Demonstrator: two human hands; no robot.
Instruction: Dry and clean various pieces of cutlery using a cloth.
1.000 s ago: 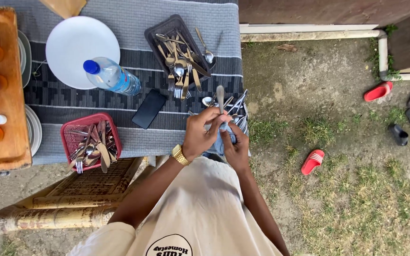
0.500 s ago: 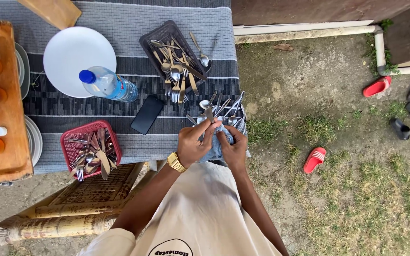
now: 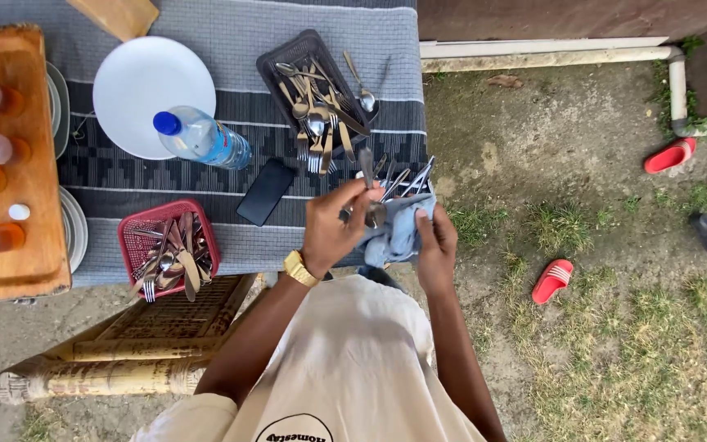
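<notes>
My left hand (image 3: 333, 229), with a gold watch on its wrist, pinches a metal spoon (image 3: 368, 184) whose handle points away from me. My right hand (image 3: 435, 241) holds a light blue cloth (image 3: 393, 229) against the spoon's lower end. Right behind both hands a bunch of loose cutlery (image 3: 407, 178) lies at the table's near right corner. Both hands hover over the edge of the grey striped tablecloth (image 3: 206, 49).
A black tray of cutlery (image 3: 314, 86), a red basket of cutlery (image 3: 169, 245), a black phone (image 3: 264, 191), a water bottle (image 3: 202, 137) on a white plate (image 3: 145, 86) and a wooden board with bottles (image 3: 2, 164). A bamboo chair (image 3: 124, 344) stands below; sandals (image 3: 553, 281) lie on the ground.
The spoon dropped into the cloth, then came up again with its handle pointing away. My right hand shifted right with the cloth. The view moved slightly.
</notes>
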